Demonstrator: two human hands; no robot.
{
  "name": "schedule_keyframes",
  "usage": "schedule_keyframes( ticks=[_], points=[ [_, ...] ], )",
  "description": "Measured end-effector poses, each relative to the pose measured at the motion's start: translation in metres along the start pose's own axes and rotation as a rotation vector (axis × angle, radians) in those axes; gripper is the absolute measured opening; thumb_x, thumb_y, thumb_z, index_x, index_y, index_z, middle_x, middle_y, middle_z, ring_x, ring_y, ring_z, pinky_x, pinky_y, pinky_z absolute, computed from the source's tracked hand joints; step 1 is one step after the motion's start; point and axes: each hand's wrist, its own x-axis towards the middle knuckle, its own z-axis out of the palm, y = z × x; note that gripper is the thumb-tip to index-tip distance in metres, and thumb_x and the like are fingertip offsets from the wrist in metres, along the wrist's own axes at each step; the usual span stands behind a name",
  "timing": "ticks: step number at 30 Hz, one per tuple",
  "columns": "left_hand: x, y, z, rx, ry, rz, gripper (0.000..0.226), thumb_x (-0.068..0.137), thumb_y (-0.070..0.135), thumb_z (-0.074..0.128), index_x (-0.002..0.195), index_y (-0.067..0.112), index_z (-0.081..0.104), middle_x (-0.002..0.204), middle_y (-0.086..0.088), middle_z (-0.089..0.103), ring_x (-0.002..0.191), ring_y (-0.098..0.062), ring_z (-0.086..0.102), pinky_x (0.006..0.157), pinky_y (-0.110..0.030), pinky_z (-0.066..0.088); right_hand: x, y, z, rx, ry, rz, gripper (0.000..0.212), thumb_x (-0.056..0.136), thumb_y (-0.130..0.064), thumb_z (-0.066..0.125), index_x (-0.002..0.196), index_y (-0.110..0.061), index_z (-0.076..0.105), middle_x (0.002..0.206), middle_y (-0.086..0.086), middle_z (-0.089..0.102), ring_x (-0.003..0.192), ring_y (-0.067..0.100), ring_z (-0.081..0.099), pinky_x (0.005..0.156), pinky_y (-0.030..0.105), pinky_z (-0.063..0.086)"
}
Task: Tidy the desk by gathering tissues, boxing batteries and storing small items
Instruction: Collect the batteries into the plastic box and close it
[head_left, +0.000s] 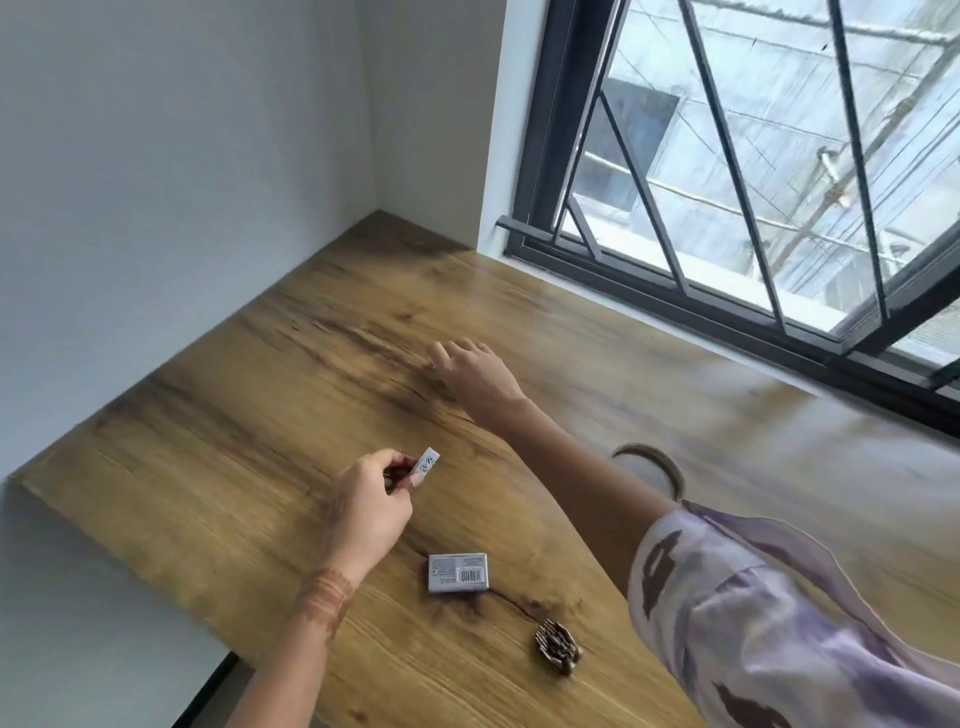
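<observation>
While a small white packet (427, 462) is pinched by the left hand (369, 512) and the right hand (472, 374) is held open farther up the desk (208, 457) (nothing in it), the small box (458, 572) is seen lying crosswise, nearest to the left wrist.

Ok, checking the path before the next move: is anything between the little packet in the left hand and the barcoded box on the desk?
Nothing visible. Only bare desk lies between the packet, pinched by the left hand, and the box; the metal clip lies on the box's near side, off that line.
</observation>
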Motion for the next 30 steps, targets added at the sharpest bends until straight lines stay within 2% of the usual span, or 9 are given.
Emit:
schedule_keyframes(
  ticks=[3,7,13,16,21,23,25,28,30],
  points=[
    [-0.004,0.003,0.003,-0.059,-0.009,-0.032,0.008,0.081,0.012,0.067,0.089,0.012,0.069,0.084,-0.004,0.072,0.080,-0.019,0.067,0.073,-0.026,0.049,0.003,-0.002,-0.001,-0.019,-0.034,-0.001,0.035,0.090,0.003,0.044,0.125,-0.003,0.043,0.121,0.014,0.050,0.114,0.030,0.044,0.089,0.037,0.043],
    [-0.012,0.007,0.003,-0.088,-0.016,-0.062,0.010,0.083,0.012,0.066,0.093,0.011,0.068,0.088,-0.003,0.071,0.080,-0.014,0.063,0.070,-0.022,0.044,0.010,-0.004,-0.006,-0.049,-0.068,-0.007,0.030,0.091,0.002,0.044,0.119,-0.003,0.051,0.124,0.014,0.046,0.115,0.029,0.041,0.091,0.037,0.042],
    [-0.023,0.006,0.000,-0.123,-0.011,-0.078,0.009,0.083,0.011,0.066,0.092,0.011,0.068,0.089,-0.003,0.072,0.079,-0.015,0.065,0.068,-0.019,0.045,0.007,-0.003,-0.007,-0.057,-0.063,-0.104,0.024,0.093,0.001,0.038,0.110,-0.002,0.055,0.112,0.014,0.058,0.107,0.029,0.048,0.087,0.038,0.042],
    [-0.025,0.005,-0.001,-0.130,-0.012,-0.080,0.009,0.084,0.012,0.065,0.092,0.012,0.068,0.087,-0.002,0.072,0.078,-0.015,0.066,0.062,-0.015,0.043,-0.002,-0.002,-0.003,-0.048,-0.052,-0.087,0.023,0.090,0.006,0.040,0.106,-0.001,0.055,0.106,0.016,0.060,0.103,0.031,0.048,0.084,0.039,0.043],
    [-0.031,0.007,0.001,-0.167,-0.014,-0.070,0.008,0.084,0.012,0.065,0.091,0.013,0.068,0.083,-0.003,0.073,0.077,-0.017,0.067,0.067,-0.023,0.045,-0.023,0.011,0.001,-0.016,-0.033,-0.021,0.018,0.090,0.003,0.044,0.104,-0.001,0.053,0.099,0.017,0.061,0.098,0.032,0.050,0.078,0.039,0.045],
    [-0.033,0.010,0.004,-0.186,-0.024,-0.059,0.008,0.084,0.011,0.065,0.090,0.016,0.067,0.081,-0.001,0.072,0.075,-0.017,0.066,0.065,-0.023,0.044,-0.039,0.013,-0.001,0.104,0.025,0.091,0.016,0.089,0.003,0.045,0.102,-0.001,0.053,0.097,0.018,0.061,0.094,0.035,0.052,0.072,0.038,0.041],
    [-0.036,0.015,0.008,-0.229,-0.046,-0.061,0.009,0.084,0.010,0.064,0.088,0.018,0.065,0.080,-0.001,0.071,0.073,-0.016,0.066,0.064,-0.022,0.046,-0.061,0.009,-0.007,0.311,0.128,0.266,0.017,0.090,0.001,0.048,0.105,-0.002,0.056,0.097,0.017,0.064,0.087,0.034,0.057,0.066,0.032,0.038],
    [-0.041,0.030,0.019,-0.299,-0.091,-0.059,0.014,0.083,0.006,0.065,0.087,0.019,0.063,0.079,0.000,0.070,0.071,-0.013,0.065,0.066,-0.022,0.051,-0.105,-0.001,-0.031,0.754,0.243,0.575,0.015,0.092,-0.007,0.053,0.106,-0.005,0.060,0.087,0.005,0.064,0.071,0.020,0.060,0.057,0.027,0.044],
    [-0.046,0.045,0.029,-0.335,-0.125,-0.051,0.016,0.080,0.007,0.069,0.090,0.018,0.065,0.081,0.000,0.071,0.075,-0.016,0.068,0.073,-0.031,0.055,-0.138,-0.004,-0.044,1.100,0.281,0.726,0.012,0.092,-0.011,0.056,0.103,-0.009,0.059,0.087,0.006,0.062,0.063,0.016,0.062,0.053,0.024,0.053]
  ],
)
